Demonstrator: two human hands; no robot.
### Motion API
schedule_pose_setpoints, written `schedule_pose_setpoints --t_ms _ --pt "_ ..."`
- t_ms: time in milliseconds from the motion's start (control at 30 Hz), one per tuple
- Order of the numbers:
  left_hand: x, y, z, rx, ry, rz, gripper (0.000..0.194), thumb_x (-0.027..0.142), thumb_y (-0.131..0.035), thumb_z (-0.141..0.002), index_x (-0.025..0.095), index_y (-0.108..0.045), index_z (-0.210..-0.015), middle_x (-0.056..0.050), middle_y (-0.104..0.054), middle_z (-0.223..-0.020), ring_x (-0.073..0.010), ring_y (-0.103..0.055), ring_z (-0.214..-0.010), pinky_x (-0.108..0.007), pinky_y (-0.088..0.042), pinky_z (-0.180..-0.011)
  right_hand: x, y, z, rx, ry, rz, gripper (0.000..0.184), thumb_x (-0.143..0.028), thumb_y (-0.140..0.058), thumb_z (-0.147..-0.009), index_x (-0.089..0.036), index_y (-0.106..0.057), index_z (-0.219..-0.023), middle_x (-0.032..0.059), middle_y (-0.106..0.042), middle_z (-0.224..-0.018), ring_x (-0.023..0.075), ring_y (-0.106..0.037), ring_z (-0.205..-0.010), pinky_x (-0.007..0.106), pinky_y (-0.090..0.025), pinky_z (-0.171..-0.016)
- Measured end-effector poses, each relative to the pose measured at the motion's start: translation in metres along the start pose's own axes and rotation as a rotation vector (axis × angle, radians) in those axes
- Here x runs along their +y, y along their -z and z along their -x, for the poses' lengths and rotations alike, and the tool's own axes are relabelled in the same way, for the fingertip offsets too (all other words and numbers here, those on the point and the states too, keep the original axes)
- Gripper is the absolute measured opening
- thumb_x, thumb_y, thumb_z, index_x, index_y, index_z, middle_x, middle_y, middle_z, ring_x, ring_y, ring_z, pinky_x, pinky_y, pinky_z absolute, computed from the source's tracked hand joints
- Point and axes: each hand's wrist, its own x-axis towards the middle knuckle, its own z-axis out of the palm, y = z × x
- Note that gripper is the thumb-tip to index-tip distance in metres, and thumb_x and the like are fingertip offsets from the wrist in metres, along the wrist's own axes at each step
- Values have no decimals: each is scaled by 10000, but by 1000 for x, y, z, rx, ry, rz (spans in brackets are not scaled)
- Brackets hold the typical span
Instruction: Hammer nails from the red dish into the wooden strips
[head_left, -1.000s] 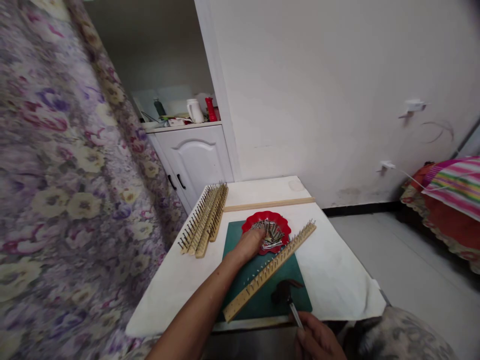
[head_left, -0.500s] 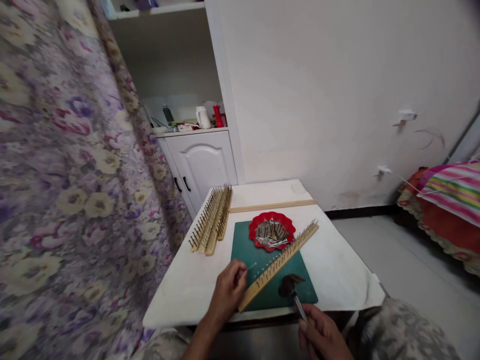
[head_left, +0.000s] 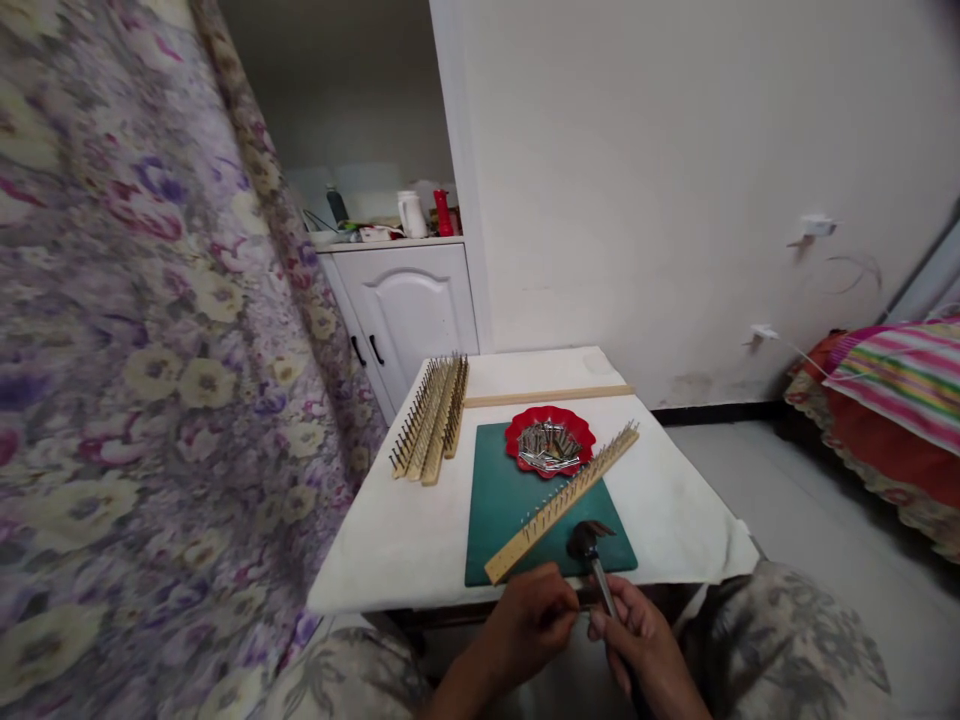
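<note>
My right hand is closed around the handle of a claw hammer, its head up over the front of a green mat. Close beside it, at the table's front edge, my left hand is pinched shut; a thin pale sliver at its fingertips looks like a nail. A wooden strip lies slantwise across the mat, with nails standing along most of its length and bare wood at the near end. Behind the strip, a red scalloped bowl holds many loose nails.
Several nail-studded wooden strips lie side by side at the table's left. A plain wooden strip runs across the back of the white-covered table. A floral curtain hangs at left, and a bed stands at right.
My left hand has moved right and toward me, from beside the strip's near end to near the hammer handle. My right hand still holds the hammer. The view has shifted slightly.
</note>
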Motion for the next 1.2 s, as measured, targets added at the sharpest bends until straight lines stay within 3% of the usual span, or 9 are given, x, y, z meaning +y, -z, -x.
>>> schedule_pose_setpoints --t_ms 67,167,233,367,533,667,800,967,1200 --pt "-5 -10 0 47 137 300 19 147 -607 -712 160 -614 -724 5 -559 -643 -90 -510 -545 -197 -368 -514 3 0 1 26 14 -37 466 -489 -746 -669 -181 -544 -955 -61 -603 -585 10 -342 -215 137 -248 -261" --pt "-16 -28 0 86 297 737 182 281 -694 -684 150 -599 -767 -3 -618 -600 -110 -555 -484 -224 -427 -494 4 1 2 34 36 -83 488 -479 -739 -690 -187 -524 -1018 -60 -610 -602 7 -367 -223 130 -274 -270" --pt "-23 -36 -1 121 323 862 251 324 -739 -643 139 -598 -738 -10 -636 -576 -116 -567 -461 -228 -436 -486 3 1 3 17 43 -98 496 -473 -738 -697 -192 -514 -1039 -57 -619 -612 9 -385 -229 127 -289 -274" --pt "-24 -42 0 157 287 903 290 361 -768 -609 123 -611 -661 -15 -630 -562 -110 -557 -444 -228 -435 -471 1 -2 4 4 46 -98 482 -469 -737 -703 -186 -515 -1025 -53 -624 -593 4 -379 -232 118 -280 -277" --pt "-12 -24 4 161 217 787 232 348 -715 -677 134 -626 -671 -8 -598 -622 -108 -548 -509 -241 -445 -521 0 -9 6 33 44 -67 499 -494 -741 -681 -173 -522 -993 -38 -639 -601 12 -374 -228 131 -273 -263" --pt "-6 13 2 365 135 381 175 301 -634 -747 146 -619 -668 2 -545 -659 -99 -502 -573 -212 -390 -547 -2 -9 7 68 45 -49 501 -488 -746 -676 -173 -531 -1001 -12 -669 -651 7 -379 -229 127 -257 -258" --pt "-13 40 -2 521 170 -35 174 278 -568 -797 160 -632 -686 1 -527 -670 -118 -492 -629 -213 -370 -578 -3 -7 8 85 39 -36 485 -474 -761 -662 -181 -550 -986 -20 -670 -618 -1 -368 -227 115 -242 -256" --pt "-29 37 -6 508 173 -218 188 256 -505 -828 171 -640 -728 -8 -551 -708 -121 -521 -625 -208 -383 -569 -4 -9 9 75 20 -16 475 -489 -754 -663 -186 -557 -971 -21 -666 -607 -1 -367 -234 114 -246 -259" --pt "-37 33 -6 492 159 -312 196 256 -471 -860 177 -629 -774 -19 -564 -748 -134 -544 -672 -218 -396 -597 -4 -4 10 63 41 13 474 -506 -721 -698 -185 -544 -1000 -15 -663 -632 1 -377 -241 118 -244 -266"
